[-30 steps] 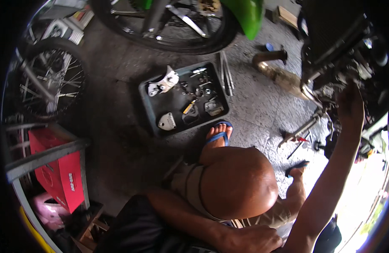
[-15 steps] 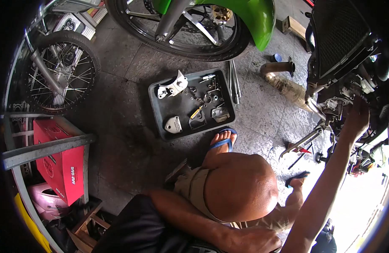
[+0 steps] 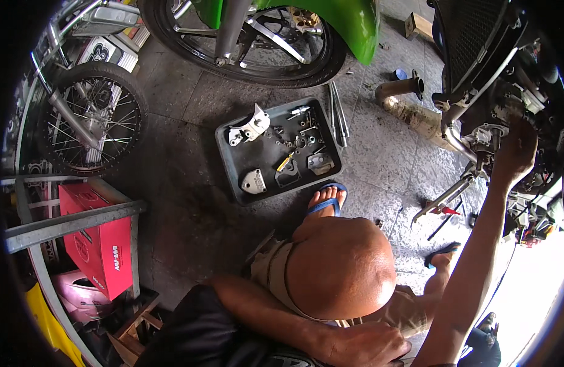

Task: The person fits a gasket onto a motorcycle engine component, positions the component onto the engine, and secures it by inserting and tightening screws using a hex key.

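Right hand (image 3: 515, 153): at grey metal engine (image 3: 487, 134); cannot tell grip.
Left hand (image 3: 369, 344): curled closed.
Black rectangular tray (image 3: 250, 156): left of right fingers, likely corralling metal parts (image 3: 253, 181).

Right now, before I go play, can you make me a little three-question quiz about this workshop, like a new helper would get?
1. Which hand is up among the parts of the motorcycle on the right?
A) the left
B) the right
C) both

2. True or false: the big box at the lower left is blue.

3. Fill in the missing word: the tray holding the metal parts lies on the ____.

Key:
1. B, the right hand.
2. False; the box is red.
3. Floor.
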Demonstrator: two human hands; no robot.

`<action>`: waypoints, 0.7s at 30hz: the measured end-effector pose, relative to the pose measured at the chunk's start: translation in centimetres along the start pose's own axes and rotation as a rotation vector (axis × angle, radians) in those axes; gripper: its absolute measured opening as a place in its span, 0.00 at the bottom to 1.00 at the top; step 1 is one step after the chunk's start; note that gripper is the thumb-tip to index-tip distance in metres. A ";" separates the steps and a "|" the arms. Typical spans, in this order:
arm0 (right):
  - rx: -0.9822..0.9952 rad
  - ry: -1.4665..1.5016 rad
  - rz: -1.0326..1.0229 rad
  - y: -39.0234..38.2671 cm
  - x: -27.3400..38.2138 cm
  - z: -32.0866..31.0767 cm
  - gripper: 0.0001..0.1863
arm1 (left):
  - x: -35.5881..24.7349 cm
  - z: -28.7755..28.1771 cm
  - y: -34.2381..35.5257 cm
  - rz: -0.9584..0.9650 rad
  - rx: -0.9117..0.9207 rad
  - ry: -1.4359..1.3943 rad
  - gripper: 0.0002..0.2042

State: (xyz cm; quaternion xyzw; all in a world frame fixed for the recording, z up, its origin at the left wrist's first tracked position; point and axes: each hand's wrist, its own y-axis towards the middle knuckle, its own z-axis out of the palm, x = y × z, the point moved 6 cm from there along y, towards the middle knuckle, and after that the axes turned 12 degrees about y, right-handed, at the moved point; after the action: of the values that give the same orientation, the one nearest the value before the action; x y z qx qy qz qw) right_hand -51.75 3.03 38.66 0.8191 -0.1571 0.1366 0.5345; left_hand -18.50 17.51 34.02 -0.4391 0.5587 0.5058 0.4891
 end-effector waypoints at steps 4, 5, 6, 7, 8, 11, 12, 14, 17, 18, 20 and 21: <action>0.050 -0.095 0.029 -0.2 0.3 0.2 0.12 | -0.4 0.2 0.3 -0.026 -0.014 0.020 0.14; 0.008 -0.040 0.013 -0.3 0.2 0.1 0.12 | -0.9 -0.1 0.3 -0.060 -0.026 0.071 0.15; -0.035 0.013 -0.004 -0.3 0.4 0.0 0.12 | -1.3 -0.4 0.5 -0.092 -0.035 0.121 0.15; -0.032 0.084 -0.022 0.0 1.2 -0.4 0.12 | -1.5 -0.5 0.6 -0.112 -0.038 0.174 0.16; -0.003 0.211 0.031 0.0 0.5 -0.3 0.09 | -1.8 -0.3 0.7 -0.091 -0.013 0.175 0.16; 0.014 0.021 -0.157 -0.5 1.2 -0.2 0.05 | -0.7 0.1 1.0 -0.073 0.018 0.058 0.14; -0.034 0.066 -0.063 -1.2 1.1 0.8 0.05 | -1.0 -0.1 1.0 -0.042 0.057 0.068 0.14; -0.057 0.206 -0.024 -1.5 2.7 1.9 0.05 | -1.2 -1.2 0.9 -0.151 -0.006 0.013 0.13; -0.133 0.261 -0.044 -0.3 1.5 0.1 0.04 | -0.9 0.3 2.2 -0.169 0.087 0.077 0.13; -0.128 0.265 -0.008 -0.3 1.5 0.3 0.04 | -0.8 0.1 2.3 -0.179 0.094 0.077 0.12; -0.112 0.229 0.015 -0.5 1.4 0.0 0.05 | -0.6 0.1 2.8 -0.170 0.095 0.098 0.12; -0.115 0.236 0.025 -0.7 1.9 0.1 0.05 | -0.8 -0.1 2.7 -0.171 0.068 0.122 0.11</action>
State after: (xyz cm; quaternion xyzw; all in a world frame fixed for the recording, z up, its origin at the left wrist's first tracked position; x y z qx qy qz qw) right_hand -49.75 2.94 38.79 0.7635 -0.1108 0.2293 0.5935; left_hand -21.07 17.73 35.21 -0.4985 0.5648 0.4153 0.5100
